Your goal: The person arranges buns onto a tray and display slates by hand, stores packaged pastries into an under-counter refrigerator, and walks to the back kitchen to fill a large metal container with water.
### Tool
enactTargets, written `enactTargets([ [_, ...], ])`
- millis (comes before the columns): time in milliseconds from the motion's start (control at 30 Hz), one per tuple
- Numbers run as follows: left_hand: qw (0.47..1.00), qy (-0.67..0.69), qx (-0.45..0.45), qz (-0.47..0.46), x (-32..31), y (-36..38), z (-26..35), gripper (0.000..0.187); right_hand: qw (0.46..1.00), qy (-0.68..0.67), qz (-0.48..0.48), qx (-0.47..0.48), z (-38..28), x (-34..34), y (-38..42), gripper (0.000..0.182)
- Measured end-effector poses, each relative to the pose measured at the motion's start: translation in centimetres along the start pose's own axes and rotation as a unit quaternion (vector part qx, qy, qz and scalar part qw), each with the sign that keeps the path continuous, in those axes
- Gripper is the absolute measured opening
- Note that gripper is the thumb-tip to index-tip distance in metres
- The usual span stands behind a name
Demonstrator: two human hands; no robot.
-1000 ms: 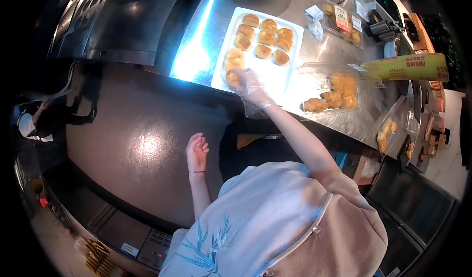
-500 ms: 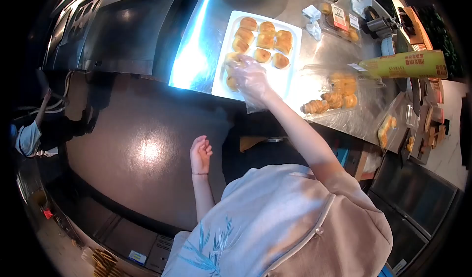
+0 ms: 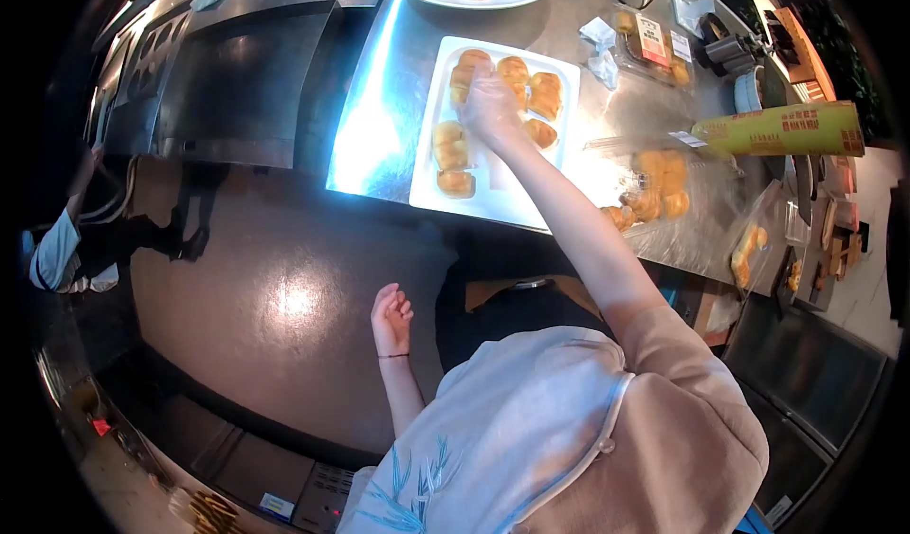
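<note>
A white square tray point(image 3: 422, 179) holds golden-brown bread rolls point(image 3: 452, 146) in rough columns. My right hand point(image 3: 491, 109), in a clear plastic glove, is over the tray's upper middle, among the rolls. Its fingers point down at the rolls, blurred and partly hidden by the hand, so their grip does not show. More rolls point(image 3: 544, 95) lie just right of it. My left hand point(image 3: 391, 321) hangs low beside my body, away from the counter. Its fingers are loosely curled and apart, with nothing in them.
A plate of eggs point(image 3: 474, 1) stands behind the tray. To the right are a clear box of pastries point(image 3: 654, 183), a labelled pack point(image 3: 652, 49), crumpled tissue point(image 3: 599, 51) and a yellow roll box point(image 3: 782, 128). Another person point(image 3: 59, 250) stands at far left.
My right hand has moved up and right from the tray's left column, uncovering rolls there. The view has shifted slightly, showing more of the egg plate. My left hand still hangs low.
</note>
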State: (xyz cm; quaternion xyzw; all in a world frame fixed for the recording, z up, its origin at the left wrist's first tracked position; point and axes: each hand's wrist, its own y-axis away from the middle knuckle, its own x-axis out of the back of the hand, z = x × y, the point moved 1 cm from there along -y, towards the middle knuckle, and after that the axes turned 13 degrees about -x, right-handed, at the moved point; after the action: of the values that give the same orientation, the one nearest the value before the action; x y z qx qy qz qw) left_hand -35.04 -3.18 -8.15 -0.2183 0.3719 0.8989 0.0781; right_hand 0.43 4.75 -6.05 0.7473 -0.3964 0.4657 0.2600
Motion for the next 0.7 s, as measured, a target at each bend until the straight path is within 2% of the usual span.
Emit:
enactTargets([
  [133,1.000,0.000,0.012,0.000,-0.3,-0.2,-0.2,0.020,0.995,-0.016,-0.066,0.078,-0.8,2.8,4.2,0.033],
  [200,1.000,-0.005,0.019,0.003,-0.5,-0.4,-0.4,0.020,0.963,-0.016,-0.061,0.262,-0.7,1.8,5.3,0.027],
  [233,1.000,-0.002,0.020,-0.006,-0.7,-0.6,-0.5,0.020,0.939,-0.064,-0.046,0.336,-0.3,1.0,5.9,0.033],
  [267,1.000,0.000,0.021,-0.015,-0.8,-0.7,-0.5,0.020,0.939,-0.065,-0.046,0.334,0.1,0.5,6.2,0.033],
  [367,1.000,-0.006,0.019,-0.021,-1.3,-1.0,-0.3,0.019,0.953,0.034,-0.121,0.276,-0.5,1.2,8.1,0.048],
  [500,1.000,-0.006,0.016,-0.024,-1.3,-1.2,-0.4,0.019,0.970,0.031,-0.123,0.207,-0.3,-0.4,8.9,0.049],
  [567,0.999,-0.009,0.025,-0.025,-1.3,-1.3,-0.5,0.020,0.986,0.047,-0.067,0.144,0.0,-1.2,8.9,0.050],
  [700,0.999,-0.011,0.025,-0.030,-1.4,-1.6,-0.4,0.019,0.987,0.039,-0.067,0.143,-0.3,-0.7,9.2,0.051],
])
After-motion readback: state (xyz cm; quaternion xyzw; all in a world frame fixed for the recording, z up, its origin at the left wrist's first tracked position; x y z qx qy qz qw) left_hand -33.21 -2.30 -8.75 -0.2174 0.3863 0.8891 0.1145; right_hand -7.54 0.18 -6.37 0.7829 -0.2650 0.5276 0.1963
